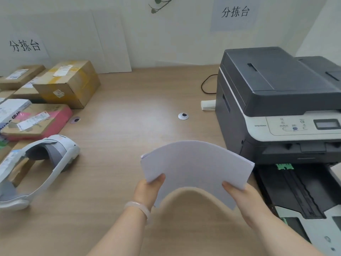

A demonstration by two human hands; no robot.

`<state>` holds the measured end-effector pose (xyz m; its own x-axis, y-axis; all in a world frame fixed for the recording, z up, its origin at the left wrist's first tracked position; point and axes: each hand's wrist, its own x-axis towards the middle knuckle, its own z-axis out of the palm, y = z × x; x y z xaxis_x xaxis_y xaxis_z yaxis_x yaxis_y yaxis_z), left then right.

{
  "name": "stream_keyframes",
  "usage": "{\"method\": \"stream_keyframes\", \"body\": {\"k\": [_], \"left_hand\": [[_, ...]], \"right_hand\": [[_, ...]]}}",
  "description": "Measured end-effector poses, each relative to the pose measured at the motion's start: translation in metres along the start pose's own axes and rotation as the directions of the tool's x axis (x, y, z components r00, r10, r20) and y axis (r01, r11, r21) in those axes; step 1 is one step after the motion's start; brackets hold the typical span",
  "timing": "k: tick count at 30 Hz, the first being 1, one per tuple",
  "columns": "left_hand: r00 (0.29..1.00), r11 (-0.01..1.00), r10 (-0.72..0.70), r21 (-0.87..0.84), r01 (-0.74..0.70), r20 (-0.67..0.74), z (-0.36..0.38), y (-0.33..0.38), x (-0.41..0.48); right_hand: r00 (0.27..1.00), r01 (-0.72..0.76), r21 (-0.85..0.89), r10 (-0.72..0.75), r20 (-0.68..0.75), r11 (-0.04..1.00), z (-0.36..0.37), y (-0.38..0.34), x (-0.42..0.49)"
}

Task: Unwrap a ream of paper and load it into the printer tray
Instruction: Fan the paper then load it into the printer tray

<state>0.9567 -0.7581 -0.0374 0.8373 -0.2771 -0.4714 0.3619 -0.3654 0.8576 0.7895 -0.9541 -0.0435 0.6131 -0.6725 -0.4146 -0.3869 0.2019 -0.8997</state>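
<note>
Left hand and right hand pinch the bowed paper stack by its ends above the worktop — best square the edges, then lay it flat into the open printer tray.

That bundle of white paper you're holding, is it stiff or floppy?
Floppy, probably: the paper stack arches upward between the left hand and right hand. Its corners look fanned, so sheets may slide apart. Seemingly light, held by its ends alone.
</note>
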Motion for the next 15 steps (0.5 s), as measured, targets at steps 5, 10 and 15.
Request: {"method": "stream_keyframes", "body": {"k": [5, 10, 15], "left_hand": [[0.999, 0.998, -0.045, -0.042, 0.045, 0.002, 0.007, -0.025, 0.003], [0.999, 0.998, -0.044, -0.055, 0.043, -0.01, 0.009, -0.015, 0.004], [0.996, 0.999, 0.041, -0.016, -0.042, -0.078, -0.006, 0.027, -0.001]], "right_hand": [[0.994, -0.108, -0.075, 0.106, -0.031, 0.991, 0.004, 0.034, 0.008], [0.988, -0.129, -0.056, 0.124, -0.091, 0.99, 0.009, 0.023, 0.007], [0.997, 0.05, -0.086, -0.054, -0.051, 0.995, 0.003, -0.038, 0.008]]}}
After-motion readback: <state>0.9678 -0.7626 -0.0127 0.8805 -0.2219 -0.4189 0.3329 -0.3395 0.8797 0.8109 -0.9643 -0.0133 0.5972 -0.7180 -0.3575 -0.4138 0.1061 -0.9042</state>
